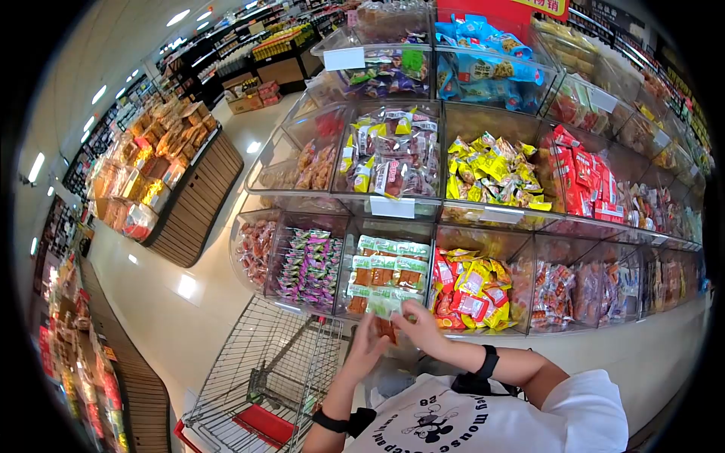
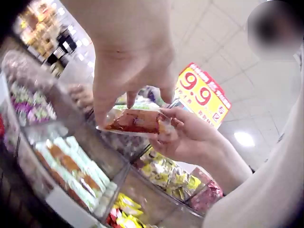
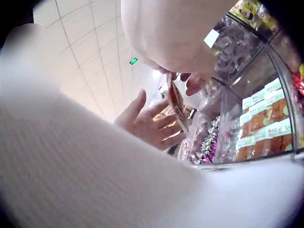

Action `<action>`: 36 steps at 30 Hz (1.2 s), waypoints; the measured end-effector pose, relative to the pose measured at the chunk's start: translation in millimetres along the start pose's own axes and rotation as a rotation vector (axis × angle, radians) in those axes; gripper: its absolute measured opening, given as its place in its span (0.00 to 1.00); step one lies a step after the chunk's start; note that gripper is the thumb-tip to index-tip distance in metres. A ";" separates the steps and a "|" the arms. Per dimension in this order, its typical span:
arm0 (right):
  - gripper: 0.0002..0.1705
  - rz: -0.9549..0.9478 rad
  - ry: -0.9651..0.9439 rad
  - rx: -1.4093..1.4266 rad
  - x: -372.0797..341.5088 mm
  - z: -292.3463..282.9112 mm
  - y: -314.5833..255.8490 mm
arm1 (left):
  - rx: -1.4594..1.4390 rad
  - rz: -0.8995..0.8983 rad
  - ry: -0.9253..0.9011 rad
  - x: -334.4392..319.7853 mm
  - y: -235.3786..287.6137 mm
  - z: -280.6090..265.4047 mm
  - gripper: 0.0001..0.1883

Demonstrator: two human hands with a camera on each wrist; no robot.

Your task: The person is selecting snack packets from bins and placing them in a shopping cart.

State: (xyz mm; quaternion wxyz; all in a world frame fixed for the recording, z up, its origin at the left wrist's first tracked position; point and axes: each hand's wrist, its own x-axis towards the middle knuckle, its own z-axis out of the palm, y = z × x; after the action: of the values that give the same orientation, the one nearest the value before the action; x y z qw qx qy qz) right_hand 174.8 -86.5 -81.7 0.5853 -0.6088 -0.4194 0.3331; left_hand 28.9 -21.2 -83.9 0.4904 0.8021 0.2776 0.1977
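A small sealed snack packet (image 1: pixel 386 331), with reddish-brown food showing through its clear film and a pale green top, is between both hands in front of the shelf. My right hand (image 1: pixel 420 328) pinches it, fingers along one end in the left wrist view. My left hand (image 3: pixel 149 126) has its thumb raised and fingers spread, the fingertips at the packet's other side. The packet's brown face (image 2: pixel 135 121) shows in the left wrist view; in the right wrist view it is nearly edge-on. Just beyond is a bin of matching packets (image 1: pixel 387 275), laid in rows.
Purple-and-green wrapped sweets (image 1: pixel 308 260) fill the bin on the left, red-and-yellow packets (image 1: pixel 474 291) the one on the right. More clear-walled tiers rise behind. A wire shopping cart (image 1: pixel 264 362) stands at the front left, and a wood-sided display (image 1: pixel 189 204) stands across the aisle.
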 end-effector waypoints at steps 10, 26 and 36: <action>0.16 0.238 0.206 -0.050 -3.5 21.8 111.5 | -0.561 -0.607 0.086 21.9 -69.2 19.5 0.11; 0.05 0.579 0.256 -0.188 73.3 83.2 219.5 | 0.753 -0.082 -0.261 87.7 -162.9 9.0 0.29; 0.11 0.805 0.072 -0.027 95.0 87.2 209.4 | 0.663 -0.076 -0.236 89.6 -182.3 9.1 0.28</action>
State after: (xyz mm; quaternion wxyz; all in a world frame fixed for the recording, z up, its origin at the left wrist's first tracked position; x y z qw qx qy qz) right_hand 162.4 44.6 -289.5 0.4144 -0.7433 -0.1311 0.5085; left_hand 57.2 96.4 -247.2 0.2388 0.9242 0.2977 -0.0155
